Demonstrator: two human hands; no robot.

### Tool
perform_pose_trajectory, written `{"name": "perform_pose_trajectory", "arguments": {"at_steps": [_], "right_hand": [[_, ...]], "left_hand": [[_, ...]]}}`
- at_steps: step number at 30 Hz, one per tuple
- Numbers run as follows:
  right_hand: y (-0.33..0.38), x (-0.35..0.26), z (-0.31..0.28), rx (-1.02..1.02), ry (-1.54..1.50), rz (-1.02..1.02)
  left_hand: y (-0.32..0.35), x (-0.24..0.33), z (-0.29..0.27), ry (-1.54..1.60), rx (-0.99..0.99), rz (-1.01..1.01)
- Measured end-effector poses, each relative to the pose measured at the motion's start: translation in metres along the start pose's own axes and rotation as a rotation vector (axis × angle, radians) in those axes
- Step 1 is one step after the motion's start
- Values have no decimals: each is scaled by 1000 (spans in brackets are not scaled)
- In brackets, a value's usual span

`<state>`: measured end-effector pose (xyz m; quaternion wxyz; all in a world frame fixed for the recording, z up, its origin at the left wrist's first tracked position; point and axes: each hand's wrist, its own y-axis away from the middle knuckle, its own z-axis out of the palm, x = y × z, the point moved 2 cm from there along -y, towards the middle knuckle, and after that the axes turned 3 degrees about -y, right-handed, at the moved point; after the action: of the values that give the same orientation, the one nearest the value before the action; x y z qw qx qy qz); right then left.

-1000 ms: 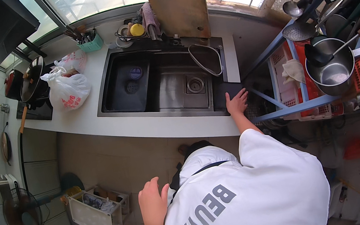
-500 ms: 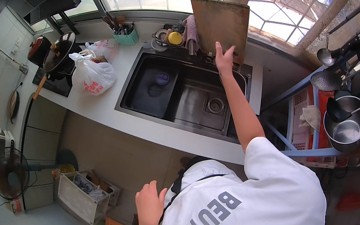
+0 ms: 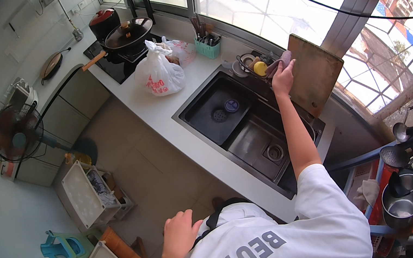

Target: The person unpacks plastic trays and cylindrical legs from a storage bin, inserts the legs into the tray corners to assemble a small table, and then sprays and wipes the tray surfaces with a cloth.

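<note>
My right hand (image 3: 284, 80) reaches over the far side of the sink (image 3: 197, 109), its fingers closed on a pink cloth (image 3: 286, 56). The cloth hangs beside a yellow round thing (image 3: 260, 68) in a small rack of sink items. Just right of that hand a worn wooden cutting board (image 3: 314, 74) leans upright against the window side. Low in front of my body, my left hand (image 3: 179, 232) hangs in the air with loosely bent fingers and nothing in it. A drain (image 3: 274, 152) shows in the sink's right basin.
White plastic bags (image 3: 159, 74) stand on the white counter (image 3: 154, 117), near a teal utensil holder (image 3: 208, 47) and a lidded wok (image 3: 128, 36) on the stove. At right, a rack holds a saucepan (image 3: 404, 199) and ladles. A standing fan (image 3: 18, 132) and stools are at left.
My right hand has moved from in front of the cutting board leftward to the pink cloth and closed on it. The view has turned, and my left hand still hangs low.
</note>
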<state>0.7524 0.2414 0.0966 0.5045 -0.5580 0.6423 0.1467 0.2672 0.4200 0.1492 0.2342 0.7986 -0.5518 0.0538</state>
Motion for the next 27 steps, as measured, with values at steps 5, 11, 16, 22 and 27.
{"name": "perform_pose_trajectory", "arguments": {"at_steps": [5, 11, 16, 22, 27], "right_hand": [[21, 7, 2, 185, -146, -185], [195, -69, -40, -678, -1131, 549], [367, -118, -25, -1646, -1029, 1139], [496, -192, -11, -2163, -672, 1269], [598, -237, 23, -2317, -422, 1281]], "left_hand": [[15, -32, -2, 87, 142, -53], [-10, -85, 24, 618, 204, -134], [-4, -133, 67, 1437, 446, -371], [52, -213, 59, 2165, 554, -367], [109, -293, 78, 2167, 915, -575]]}}
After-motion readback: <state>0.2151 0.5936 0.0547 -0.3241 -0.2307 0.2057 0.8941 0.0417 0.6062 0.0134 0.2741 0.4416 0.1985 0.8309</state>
